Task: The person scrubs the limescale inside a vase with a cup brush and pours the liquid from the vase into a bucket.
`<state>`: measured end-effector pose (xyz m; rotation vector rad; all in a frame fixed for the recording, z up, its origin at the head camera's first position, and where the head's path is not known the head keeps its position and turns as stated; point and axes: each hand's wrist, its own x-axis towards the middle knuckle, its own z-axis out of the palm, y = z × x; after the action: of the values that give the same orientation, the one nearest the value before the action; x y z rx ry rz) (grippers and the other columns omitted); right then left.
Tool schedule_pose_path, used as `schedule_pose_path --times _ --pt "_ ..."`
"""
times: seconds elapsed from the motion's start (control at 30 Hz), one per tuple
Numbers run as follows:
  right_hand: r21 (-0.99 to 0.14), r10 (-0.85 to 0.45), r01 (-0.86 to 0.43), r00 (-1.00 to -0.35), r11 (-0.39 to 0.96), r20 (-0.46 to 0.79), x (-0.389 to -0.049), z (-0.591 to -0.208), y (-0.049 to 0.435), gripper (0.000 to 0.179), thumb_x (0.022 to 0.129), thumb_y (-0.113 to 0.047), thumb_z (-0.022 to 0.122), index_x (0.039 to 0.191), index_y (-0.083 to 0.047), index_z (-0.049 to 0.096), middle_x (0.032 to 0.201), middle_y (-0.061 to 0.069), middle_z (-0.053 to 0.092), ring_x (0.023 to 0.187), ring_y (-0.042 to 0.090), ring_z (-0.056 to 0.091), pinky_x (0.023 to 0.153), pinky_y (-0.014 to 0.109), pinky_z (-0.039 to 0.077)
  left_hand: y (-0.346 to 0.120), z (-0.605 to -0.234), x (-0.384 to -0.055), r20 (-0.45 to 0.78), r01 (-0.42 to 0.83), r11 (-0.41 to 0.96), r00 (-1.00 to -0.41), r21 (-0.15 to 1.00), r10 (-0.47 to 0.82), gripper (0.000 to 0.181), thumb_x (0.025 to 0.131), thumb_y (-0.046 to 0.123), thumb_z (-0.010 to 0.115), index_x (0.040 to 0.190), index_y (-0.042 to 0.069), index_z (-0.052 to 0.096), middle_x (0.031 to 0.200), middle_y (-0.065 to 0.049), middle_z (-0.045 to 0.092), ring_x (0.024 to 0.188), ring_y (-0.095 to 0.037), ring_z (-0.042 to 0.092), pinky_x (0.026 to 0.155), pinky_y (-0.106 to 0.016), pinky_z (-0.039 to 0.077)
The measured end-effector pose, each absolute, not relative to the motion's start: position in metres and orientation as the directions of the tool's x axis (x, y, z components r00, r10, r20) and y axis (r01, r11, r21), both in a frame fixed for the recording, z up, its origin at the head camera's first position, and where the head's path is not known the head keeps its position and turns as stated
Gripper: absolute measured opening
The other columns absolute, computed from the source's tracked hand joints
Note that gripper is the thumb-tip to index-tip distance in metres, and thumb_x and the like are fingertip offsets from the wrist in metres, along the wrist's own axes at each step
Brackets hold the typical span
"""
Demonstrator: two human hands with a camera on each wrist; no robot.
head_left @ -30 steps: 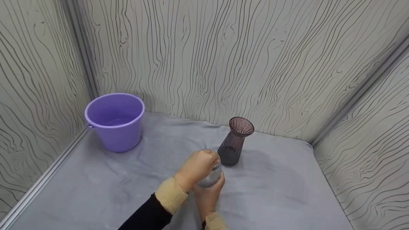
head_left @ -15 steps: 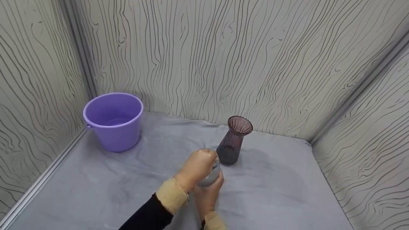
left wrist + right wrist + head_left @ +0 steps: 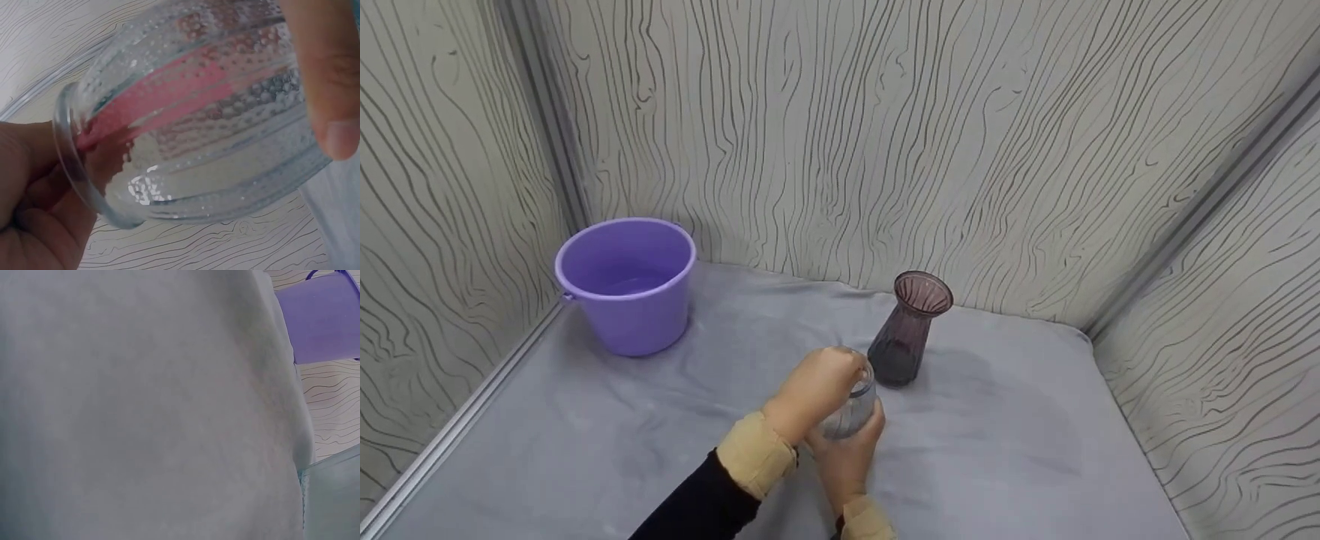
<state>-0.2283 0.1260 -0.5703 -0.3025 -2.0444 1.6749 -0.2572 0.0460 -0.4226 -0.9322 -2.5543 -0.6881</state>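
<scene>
A clear, ribbed glass jar (image 3: 844, 421) with a bumpy surface is at front centre. My right hand (image 3: 844, 457) grips its body from below; in the left wrist view the thumb (image 3: 336, 73) lies across the glass. Over the mouth sits my left hand (image 3: 814, 388), fingers curled right at the rim. Through the glass, the left wrist view shows a long pink thing (image 3: 152, 107) running inward from those fingers; its kind I cannot tell. In the right wrist view my right hand is out of frame.
A purple glass vase (image 3: 906, 330) with a flared rim stands just behind and right of the jar. A purple bucket (image 3: 637, 319) is at the back left, by the wall. Grey cloth (image 3: 997, 457) covers the table; wood-patterned walls (image 3: 825, 135) surround it.
My left hand has shifted slightly left and up at the jar's mouth, and more of the rim shows. My right hand keeps its grip; bucket and vase stay put.
</scene>
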Motion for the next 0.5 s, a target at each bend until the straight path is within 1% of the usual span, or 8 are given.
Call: schedule_pose_path --times 0.13,0.23,0.37,0.5 --pt "-0.968 0.457 -0.125 -0.863 0.218 0.215 -0.229 -0.571 0.127 0.121 0.062 -0.016 0.099 0.152 0.002 0.019 0.153 0.027 0.026 0.144 0.045 0.024 0.116 0.063 0.019 0.047 -0.425 -0.258 0.517 0.682 0.700 -0.686 0.213 0.511 0.011 0.093 0.001 0.068 0.084 0.006 0.071 0.078 -0.004 0.070 0.070 -0.017 0.069 0.060 -0.026 0.055" --pt "-0.969 0.459 -0.116 -0.864 0.220 0.207 -0.230 -0.573 0.128 0.121 0.061 -0.016 0.099 0.151 0.002 0.020 0.152 0.027 0.027 0.144 0.044 0.025 0.116 0.062 0.020 0.049 -0.430 -0.259 0.559 0.687 0.710 -0.654 0.157 0.510 0.010 0.091 -0.001 0.069 0.084 0.006 0.072 0.077 -0.004 0.069 0.069 -0.016 0.069 0.059 -0.025 0.055" --pt "-0.965 0.454 -0.120 -0.864 0.235 0.218 -0.231 -0.574 0.129 0.119 0.061 -0.016 0.098 0.151 0.001 0.021 0.150 0.027 0.029 0.141 0.044 0.030 0.114 0.062 0.025 0.051 -0.435 -0.260 0.585 0.696 0.706 -0.630 0.132 0.511 0.009 0.089 0.000 0.070 0.083 0.006 0.071 0.075 -0.004 0.067 0.067 -0.017 0.068 0.058 -0.026 0.055" --pt "-0.953 0.448 -0.136 -0.859 0.269 0.249 -0.230 -0.575 0.130 0.119 0.061 -0.018 0.098 0.150 0.001 0.022 0.148 0.027 0.032 0.138 0.043 0.035 0.112 0.063 0.029 0.052 -0.436 -0.261 0.589 0.694 0.696 -0.645 0.184 0.487 0.014 0.092 0.004 0.069 0.079 0.007 0.069 0.072 -0.004 0.065 0.065 -0.018 0.066 0.057 -0.028 0.054"
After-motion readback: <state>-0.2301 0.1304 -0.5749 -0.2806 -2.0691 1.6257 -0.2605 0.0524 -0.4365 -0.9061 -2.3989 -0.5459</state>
